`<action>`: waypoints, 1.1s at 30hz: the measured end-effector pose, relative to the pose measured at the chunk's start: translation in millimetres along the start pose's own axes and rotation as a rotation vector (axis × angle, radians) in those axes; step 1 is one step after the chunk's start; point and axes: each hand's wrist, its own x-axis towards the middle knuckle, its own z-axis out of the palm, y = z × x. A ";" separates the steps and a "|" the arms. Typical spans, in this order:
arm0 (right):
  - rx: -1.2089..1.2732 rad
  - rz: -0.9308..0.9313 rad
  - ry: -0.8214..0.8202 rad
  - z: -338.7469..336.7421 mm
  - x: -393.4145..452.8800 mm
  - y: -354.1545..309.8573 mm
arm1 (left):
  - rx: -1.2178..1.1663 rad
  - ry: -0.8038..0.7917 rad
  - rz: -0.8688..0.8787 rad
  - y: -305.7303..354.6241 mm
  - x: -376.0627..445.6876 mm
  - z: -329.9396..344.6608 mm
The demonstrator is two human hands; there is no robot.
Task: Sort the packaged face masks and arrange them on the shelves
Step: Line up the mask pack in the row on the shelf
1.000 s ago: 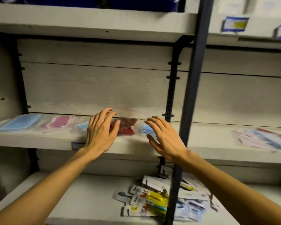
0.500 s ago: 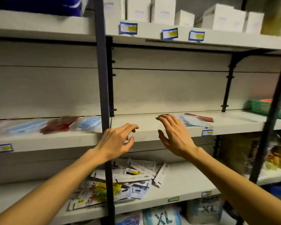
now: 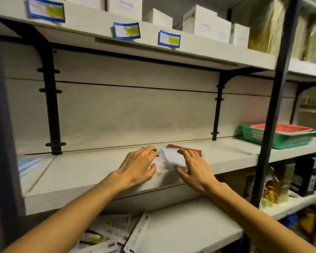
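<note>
Here we log the middle shelf, carrying a small pile of packaged face masks: pale packets on top, a red one at the back. Our left hand and right hand lie on either side of the pile, fingers spread and relaxed, touching the packets, gripping none. Step in hand, as we judge it: gathering this pile for sorting. The next move calls for pinching one packet free by its edge. More blue packets lie far left. Blue-bordered price labels front the upper shelf; their writing is too blurred to read.
</note>
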 end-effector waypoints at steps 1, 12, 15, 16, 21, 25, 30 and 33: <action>0.028 0.050 -0.010 -0.8 16.2 11.5 | -0.017 -0.015 -0.032 -3.7 15.1 7.5; 0.048 0.252 -0.360 41.4 105.9 41.8 | -0.017 -0.090 -0.208 -45.7 99.5 62.9; 0.330 0.244 -0.325 29.6 117.0 68.3 | -0.034 -0.091 -0.268 -46.9 114.7 71.8; 0.451 0.262 -0.322 22.9 121.6 80.9 | -0.039 -0.094 -0.281 -45.2 120.2 75.1; 0.745 0.400 -0.086 8.2 139.8 151.5 | -0.035 -0.130 -0.295 -27.6 147.2 95.5; 1.029 0.577 0.091 15.1 154.8 187.9 | -0.049 -0.188 -0.311 -11.7 178.3 109.8; 1.216 0.733 0.097 38.9 155.6 209.9 | -0.041 -0.372 -0.523 2.6 209.7 132.9; 1.304 0.846 0.068 50.5 152.5 223.2 | -0.094 -0.410 -0.629 3.7 215.8 145.0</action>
